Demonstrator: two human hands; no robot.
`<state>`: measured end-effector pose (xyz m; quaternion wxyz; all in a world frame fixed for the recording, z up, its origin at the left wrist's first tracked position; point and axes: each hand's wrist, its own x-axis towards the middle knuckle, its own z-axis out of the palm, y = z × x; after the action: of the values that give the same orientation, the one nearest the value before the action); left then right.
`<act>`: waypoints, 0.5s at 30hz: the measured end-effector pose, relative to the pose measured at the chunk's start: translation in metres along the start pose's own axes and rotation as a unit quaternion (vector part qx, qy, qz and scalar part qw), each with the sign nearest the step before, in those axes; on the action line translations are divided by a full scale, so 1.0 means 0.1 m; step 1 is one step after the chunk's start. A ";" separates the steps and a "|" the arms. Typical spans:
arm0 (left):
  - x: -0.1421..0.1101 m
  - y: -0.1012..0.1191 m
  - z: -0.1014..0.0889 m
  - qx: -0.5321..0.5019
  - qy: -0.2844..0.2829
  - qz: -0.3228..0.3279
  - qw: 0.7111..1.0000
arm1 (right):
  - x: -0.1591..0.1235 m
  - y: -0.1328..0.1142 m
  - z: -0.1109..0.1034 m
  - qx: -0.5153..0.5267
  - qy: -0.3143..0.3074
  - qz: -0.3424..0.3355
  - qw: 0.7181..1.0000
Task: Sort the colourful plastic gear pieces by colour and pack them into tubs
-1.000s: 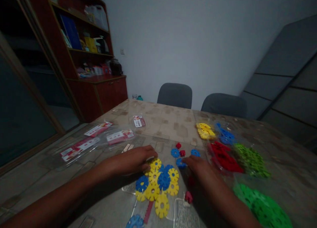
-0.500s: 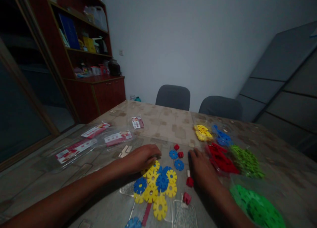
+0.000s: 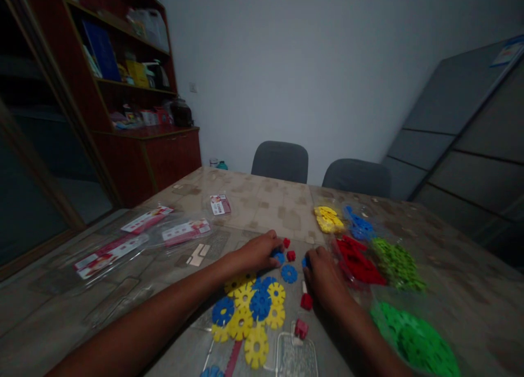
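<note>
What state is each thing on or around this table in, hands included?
Left hand, curled at a blue disc; grip unclear
Right hand, bent over a blue piece; grip unclear
Yellow and blue discs, clustered, overlapping
Lone blue disc, flat
Red blocks, loose
Red pieces, packaged
Green discs, packaged
Light-green pieces, packaged
Yellow pieces, packaged
Far blue pieces, packaged
Carded packets, flat
Cupboard doors, shut

Discs (image 3: 261, 302) on tbl (image 3: 282, 207), pkgs (image 3: 186, 231) L, bags (image 3: 398, 263) R

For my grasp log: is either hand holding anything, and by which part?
The left hand partly covers a blue notched disc; the right hand mostly hides a blue piece. Whether either is gripped, or where, cannot be told.
</note>
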<state>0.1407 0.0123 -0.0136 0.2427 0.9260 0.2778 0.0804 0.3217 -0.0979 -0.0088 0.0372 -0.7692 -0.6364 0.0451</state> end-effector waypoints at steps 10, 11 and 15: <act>-0.08 -0.07 -0.14 -0.091 -0.011 -0.025 0.995 | 0.00 0.00 -0.03 0.020 -0.019 0.019 0.999; -0.09 -0.06 -0.16 -0.106 -0.017 -0.019 0.994 | 0.00 0.00 -0.02 0.022 -0.022 0.018 0.999; -0.06 0.00 -0.14 -0.164 -0.040 0.004 0.986 | -0.03 -0.02 -0.07 0.020 -0.023 0.008 0.999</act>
<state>0.1313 0.0145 -0.0015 0.4017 0.8772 0.2474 0.0888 0.3204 -0.1005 -0.0013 0.0377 -0.7723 -0.6296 0.0761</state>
